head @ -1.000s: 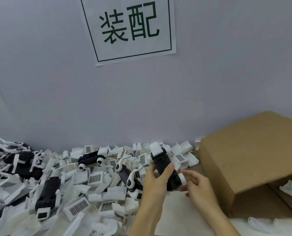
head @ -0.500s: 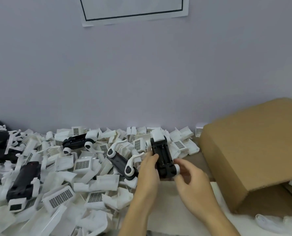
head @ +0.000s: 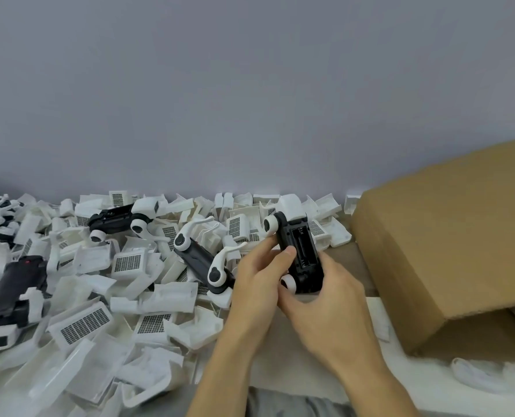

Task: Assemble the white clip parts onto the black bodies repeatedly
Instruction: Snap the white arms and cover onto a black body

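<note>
Body [head: 303,254]: left of box [head: 448,245], held above the white pile [head: 106,284].
Left hand [head: 257,284]: gripping body's side.
Right hand [head: 322,308]: cupping its lower end.
Clip [head: 289,282]: near lower end.
Handling: probably light, rigid; best held by flanks.

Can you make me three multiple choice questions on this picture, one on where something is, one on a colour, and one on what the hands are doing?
1. Where is the cardboard box?
A. Right of the hands
B. Left, on the pile
C. Against the person's chest

2. What colour is the round part at the near end of the held black body?
A. Red
B. White
C. Blue

3. What are the hands doing?
A. Both lie flat on the table
B. Only one holds the body
C. Both grip the body

Answers:
1 A, the box fills the right side.
2 B, the round part is white.
3 C, the left hand and right hand both curl round the body.
</note>
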